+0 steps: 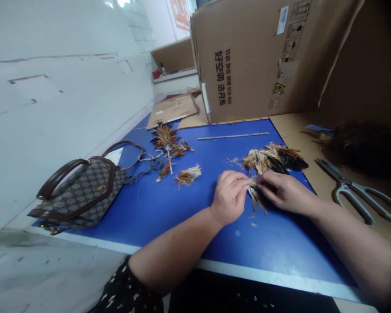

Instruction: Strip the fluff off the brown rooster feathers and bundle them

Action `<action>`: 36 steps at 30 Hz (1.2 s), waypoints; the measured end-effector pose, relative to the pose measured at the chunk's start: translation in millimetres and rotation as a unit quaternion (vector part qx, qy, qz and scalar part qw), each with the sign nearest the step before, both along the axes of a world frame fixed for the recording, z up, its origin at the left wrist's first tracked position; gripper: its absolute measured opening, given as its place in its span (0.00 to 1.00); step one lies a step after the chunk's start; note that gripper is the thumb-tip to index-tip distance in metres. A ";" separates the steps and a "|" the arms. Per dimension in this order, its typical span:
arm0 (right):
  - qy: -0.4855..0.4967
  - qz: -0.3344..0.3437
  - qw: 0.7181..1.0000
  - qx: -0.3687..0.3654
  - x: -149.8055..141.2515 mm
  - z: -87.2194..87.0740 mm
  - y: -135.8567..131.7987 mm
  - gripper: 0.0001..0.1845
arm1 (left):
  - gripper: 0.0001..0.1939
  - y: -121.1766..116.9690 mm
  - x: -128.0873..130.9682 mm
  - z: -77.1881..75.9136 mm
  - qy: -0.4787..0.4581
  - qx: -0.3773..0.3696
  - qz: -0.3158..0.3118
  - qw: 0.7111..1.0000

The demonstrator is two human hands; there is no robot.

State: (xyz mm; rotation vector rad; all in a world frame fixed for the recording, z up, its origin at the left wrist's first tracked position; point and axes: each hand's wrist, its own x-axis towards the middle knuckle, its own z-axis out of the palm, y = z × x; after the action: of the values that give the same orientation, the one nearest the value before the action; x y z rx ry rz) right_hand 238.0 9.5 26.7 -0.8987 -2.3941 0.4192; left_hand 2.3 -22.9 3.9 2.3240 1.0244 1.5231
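Observation:
My left hand (230,195) and my right hand (285,191) meet over the blue table top (169,208). Both pinch a small bundle of brown and pale feathers (256,195) between fingertips. The bundle's dark tips hang down toward me. Just beyond my hands lies a larger heap of feathers (272,158), brown, white and black. A small loose tuft (189,175) lies to the left. Further back rests another feather cluster (167,141) with stalks.
A patterned handbag (81,193) with brown handles sits at the left edge. Large scissors (355,191) lie on cardboard at the right, near a dark feather mass (361,145). A big cardboard box (254,56) stands behind. A thin stick (233,136) lies before it.

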 end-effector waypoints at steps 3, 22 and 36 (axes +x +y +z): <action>0.048 0.010 0.999 0.006 -10.1 1.6 -6.8 0.06 | 0.09 -0.7 1.6 -1.4 0.032 -0.006 0.008 0.999; 0.161 -0.037 0.975 -0.150 -21.3 3.2 -18.6 0.27 | 0.13 -0.3 13.0 -8.2 -0.244 -0.301 -0.065 0.920; 0.097 0.000 0.971 -0.219 -21.7 -18.5 -5.2 0.22 | 0.19 0.8 14.7 -0.6 -0.461 -0.392 -0.113 0.788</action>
State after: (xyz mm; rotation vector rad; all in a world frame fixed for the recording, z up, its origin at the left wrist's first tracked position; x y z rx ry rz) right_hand 216.4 4.3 8.2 -0.9905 -2.1550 1.0161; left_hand 17.0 -22.2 3.3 0.8916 0.7963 1.4379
